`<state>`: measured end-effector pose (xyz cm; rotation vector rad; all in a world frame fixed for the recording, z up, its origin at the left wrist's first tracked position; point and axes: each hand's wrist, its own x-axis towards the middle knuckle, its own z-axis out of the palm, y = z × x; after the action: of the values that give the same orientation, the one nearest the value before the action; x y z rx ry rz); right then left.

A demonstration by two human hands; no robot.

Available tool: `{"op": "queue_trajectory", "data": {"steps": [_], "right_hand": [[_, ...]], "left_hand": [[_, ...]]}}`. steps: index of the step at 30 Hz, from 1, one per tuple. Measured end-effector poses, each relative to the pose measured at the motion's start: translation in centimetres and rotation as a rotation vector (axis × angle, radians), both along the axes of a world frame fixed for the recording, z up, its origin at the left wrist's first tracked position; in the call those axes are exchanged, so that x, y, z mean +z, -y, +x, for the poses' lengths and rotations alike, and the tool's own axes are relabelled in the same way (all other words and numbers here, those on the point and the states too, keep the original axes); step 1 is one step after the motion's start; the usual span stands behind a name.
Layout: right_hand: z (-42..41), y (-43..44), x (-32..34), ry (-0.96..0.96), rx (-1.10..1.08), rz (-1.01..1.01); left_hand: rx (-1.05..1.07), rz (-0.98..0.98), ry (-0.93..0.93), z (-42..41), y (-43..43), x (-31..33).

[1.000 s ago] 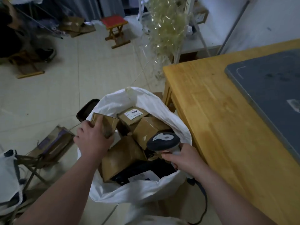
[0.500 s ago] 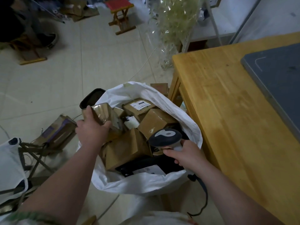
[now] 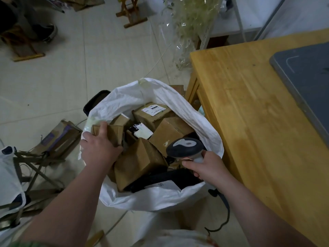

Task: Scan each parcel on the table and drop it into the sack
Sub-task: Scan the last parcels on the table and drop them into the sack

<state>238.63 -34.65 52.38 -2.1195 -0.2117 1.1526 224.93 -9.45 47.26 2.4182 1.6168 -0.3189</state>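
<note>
A white sack [image 3: 160, 198] stands open on the floor beside the wooden table [image 3: 249, 122]. Several brown cardboard parcels [image 3: 170, 134] and a dark packet with a white label lie inside it. My left hand [image 3: 99, 148] grips a small brown parcel [image 3: 114, 133] at the sack's left rim, just inside the opening. My right hand [image 3: 208, 168] holds a handheld barcode scanner [image 3: 185, 147] by its grip over the sack's right side, its dark head pointing at the parcels. The scanner's black cable hangs down below my wrist.
A grey mat [image 3: 306, 82] lies on the table at the right. A black bin [image 3: 94, 102] sits behind the sack. Flattened cardboard [image 3: 58, 138] and a folding stool frame [image 3: 35, 168] lie to the left. A wooden stool [image 3: 131, 13] and a plastic-wrapped bunch [image 3: 188, 24] stand further back.
My left hand has lowered the small parcel from above the left rim into the sack's opening. The scanner hand stays nearly where it was.
</note>
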Motion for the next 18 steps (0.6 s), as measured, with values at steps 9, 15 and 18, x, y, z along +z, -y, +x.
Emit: {"op": "queue_trajectory", "data": {"steps": [9,15,18], "right_hand": [[0.1,0.4,-0.2,-0.017,-0.012,0.01],[0.3,1.6,-0.5,-0.043,-0.08,0.016],[0.1,2.3,-0.4,-0.05,-0.113,0.032]], "left_hand": [[0.1,-0.084,-0.073,0.2,-0.5,-1.0],[-0.119,-0.184,-0.195,-0.7,-1.4,-2.9],[-0.134,-0.211,-0.212,-0.9,-2.1,-3.4]]}}
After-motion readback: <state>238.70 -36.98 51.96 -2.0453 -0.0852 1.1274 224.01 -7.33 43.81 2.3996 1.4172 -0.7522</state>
